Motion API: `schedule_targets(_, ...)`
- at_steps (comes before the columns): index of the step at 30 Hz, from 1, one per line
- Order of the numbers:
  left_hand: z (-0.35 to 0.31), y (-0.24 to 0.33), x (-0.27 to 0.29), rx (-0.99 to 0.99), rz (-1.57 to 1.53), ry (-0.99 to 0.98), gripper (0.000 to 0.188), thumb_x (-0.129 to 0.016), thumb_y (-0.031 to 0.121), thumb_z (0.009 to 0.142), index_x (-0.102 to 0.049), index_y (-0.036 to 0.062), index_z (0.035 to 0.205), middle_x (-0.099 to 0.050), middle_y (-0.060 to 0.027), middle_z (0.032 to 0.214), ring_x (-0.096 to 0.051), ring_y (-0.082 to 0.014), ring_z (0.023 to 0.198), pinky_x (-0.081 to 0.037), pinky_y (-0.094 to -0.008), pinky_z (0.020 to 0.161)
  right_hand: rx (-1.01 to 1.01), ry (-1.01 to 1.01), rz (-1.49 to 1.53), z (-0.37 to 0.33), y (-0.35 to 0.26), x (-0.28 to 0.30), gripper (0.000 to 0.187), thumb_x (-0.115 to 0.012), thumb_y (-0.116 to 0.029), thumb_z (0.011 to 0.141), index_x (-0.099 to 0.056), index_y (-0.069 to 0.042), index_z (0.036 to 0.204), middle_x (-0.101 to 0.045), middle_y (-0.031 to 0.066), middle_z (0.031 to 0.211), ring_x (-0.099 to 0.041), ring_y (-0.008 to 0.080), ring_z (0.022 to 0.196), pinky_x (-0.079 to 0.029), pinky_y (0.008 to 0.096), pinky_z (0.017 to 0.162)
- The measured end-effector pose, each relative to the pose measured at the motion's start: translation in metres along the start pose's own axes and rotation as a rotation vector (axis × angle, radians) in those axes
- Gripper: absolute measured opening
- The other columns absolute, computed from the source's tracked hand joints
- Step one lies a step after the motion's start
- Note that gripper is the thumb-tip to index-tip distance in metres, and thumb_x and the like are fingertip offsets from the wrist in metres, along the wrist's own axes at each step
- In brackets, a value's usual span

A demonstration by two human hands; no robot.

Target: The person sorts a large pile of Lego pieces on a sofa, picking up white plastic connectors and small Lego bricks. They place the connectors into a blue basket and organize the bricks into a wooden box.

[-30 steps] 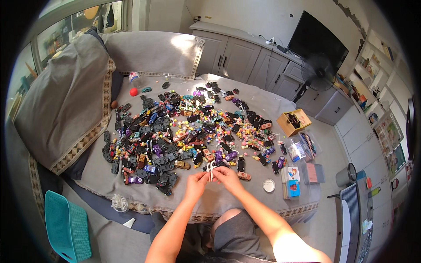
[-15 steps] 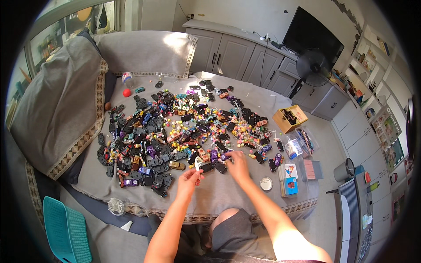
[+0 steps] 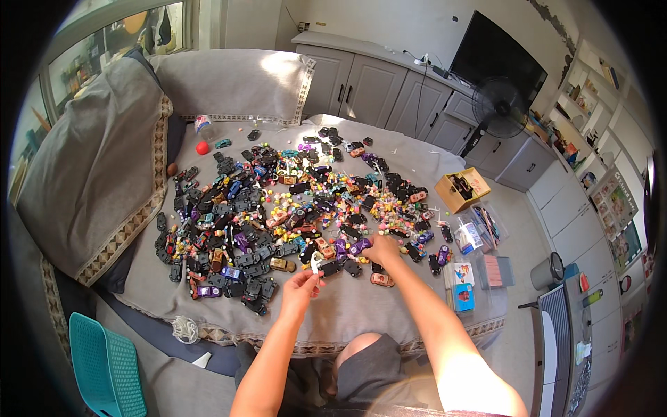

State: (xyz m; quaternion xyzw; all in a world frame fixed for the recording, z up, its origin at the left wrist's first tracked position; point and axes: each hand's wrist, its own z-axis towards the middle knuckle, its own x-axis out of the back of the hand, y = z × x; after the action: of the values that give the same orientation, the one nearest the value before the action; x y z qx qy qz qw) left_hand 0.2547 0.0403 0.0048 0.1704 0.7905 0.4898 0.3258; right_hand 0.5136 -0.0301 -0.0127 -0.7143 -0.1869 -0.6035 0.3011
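My left hand point(image 3: 299, 289) is closed in a pinch on a thin white curved plastic piece point(image 3: 316, 263), just in front of the pile's near edge. At that edge my right hand point(image 3: 383, 250) has its fingers on a purple toy car point(image 3: 360, 245); its fingertips are partly hidden. Another purple car point(image 3: 340, 248) lies close on the left. Nearer to me, below the right wrist, rests an orange-tan toy car point(image 3: 382, 279). A black toy car point(image 3: 352, 267) lies between the hands. The large pile of toy cars point(image 3: 236, 229) is mixed with small colourful pieces point(image 3: 385, 206).
The grey cloth point(image 3: 347, 313) covers the seat. To the right stand a yellow box point(image 3: 455, 198), clear plastic containers point(image 3: 497, 271) and card stacks point(image 3: 463, 295). A red ball point(image 3: 202, 148) lies at far left, a teal basket point(image 3: 104, 368) at lower left. Beyond stands a black fan point(image 3: 497, 108).
My right hand has moved slightly away from me and to the right, onto the purple car. The orange-tan car now shows below it, while the round white lid is hidden. My left hand keeps its pinch.
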Motion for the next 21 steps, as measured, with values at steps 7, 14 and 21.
schedule_targets(7, -0.001, 0.000, 0.000, 0.005, 0.005, -0.004, 0.017, -0.054, 0.016, 0.087, -0.063, 0.0051, 0.096, -0.063, 0.0000, 0.075, -0.049, -0.0049, 0.061, -0.041, -0.0200, 0.056, 0.048, 0.149, 0.122, -0.003, 0.011, -0.007, 0.024, -0.068, -0.025, 0.063, -0.063, -0.006, 0.077, -0.065, 0.0115, 0.075, -0.061, 0.0269, 0.072, -0.048, 0.0368, 0.067)
schedule_targets(14, 0.000, 0.001, -0.003, 0.016, 0.010, 0.002, 0.016, -0.053, 0.015, 0.088, -0.063, 0.0048, 0.096, -0.063, 0.0003, 0.075, -0.049, -0.0049, 0.062, -0.040, -0.0196, 0.056, 0.002, 0.081, 0.483, 0.010, 0.029, -0.019, 0.020, -0.070, -0.020, 0.066, -0.064, -0.006, 0.078, -0.066, 0.0085, 0.074, -0.063, 0.0204, 0.069, -0.048, 0.0322, 0.064)
schedule_targets(21, 0.000, 0.001, -0.002, 0.018, 0.015, 0.011, 0.017, -0.054, 0.014, 0.087, -0.063, 0.0033, 0.096, -0.063, -0.0012, 0.076, -0.051, -0.0064, 0.063, -0.042, -0.0211, 0.058, -0.035, -0.047, 0.060, 0.005, 0.003, -0.003, 0.022, -0.072, -0.029, 0.062, -0.066, -0.012, 0.075, -0.066, 0.0084, 0.076, -0.062, 0.0245, 0.075, -0.048, 0.0362, 0.068)
